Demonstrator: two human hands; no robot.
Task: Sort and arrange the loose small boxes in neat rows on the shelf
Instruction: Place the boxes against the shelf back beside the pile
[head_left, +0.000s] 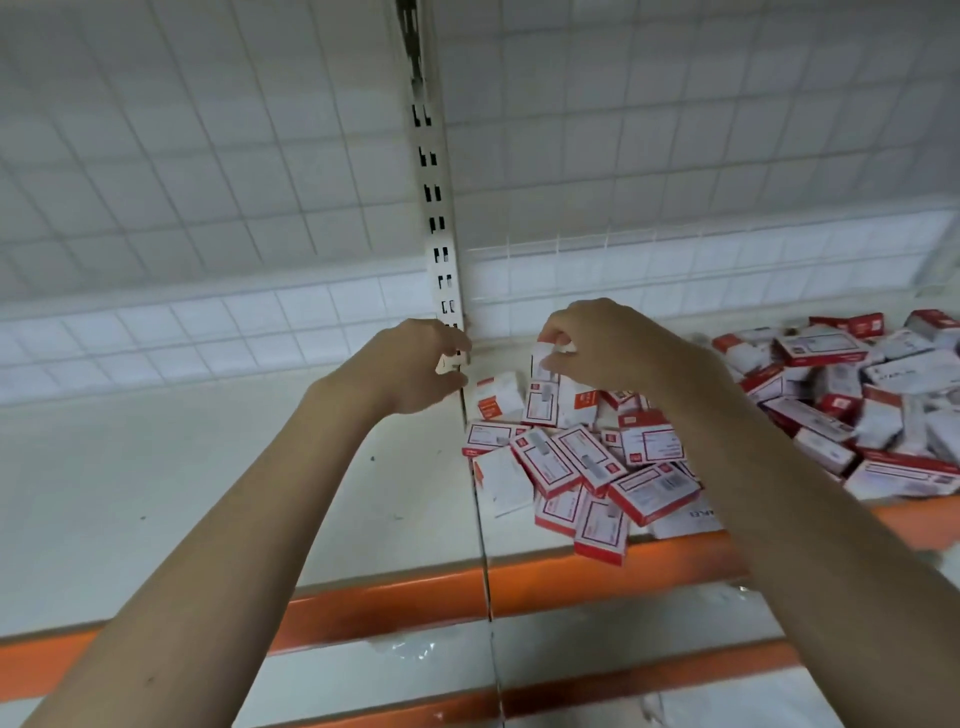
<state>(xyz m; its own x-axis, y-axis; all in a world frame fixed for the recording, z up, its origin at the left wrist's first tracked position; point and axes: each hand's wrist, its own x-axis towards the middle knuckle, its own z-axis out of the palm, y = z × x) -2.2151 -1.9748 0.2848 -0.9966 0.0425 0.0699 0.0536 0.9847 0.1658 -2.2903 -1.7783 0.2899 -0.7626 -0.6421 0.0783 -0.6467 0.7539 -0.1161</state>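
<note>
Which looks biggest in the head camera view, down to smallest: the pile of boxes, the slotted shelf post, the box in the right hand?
1. Pile of boxes, spread across the right shelf.
2. Slotted shelf post, long but thin.
3. Box in the right hand, partly hidden by the right hand.

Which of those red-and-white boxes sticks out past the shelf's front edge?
The box at the pile's front, lying flat, its red end overhanging the orange shelf edge. The others lie fully on the shelf.
</note>
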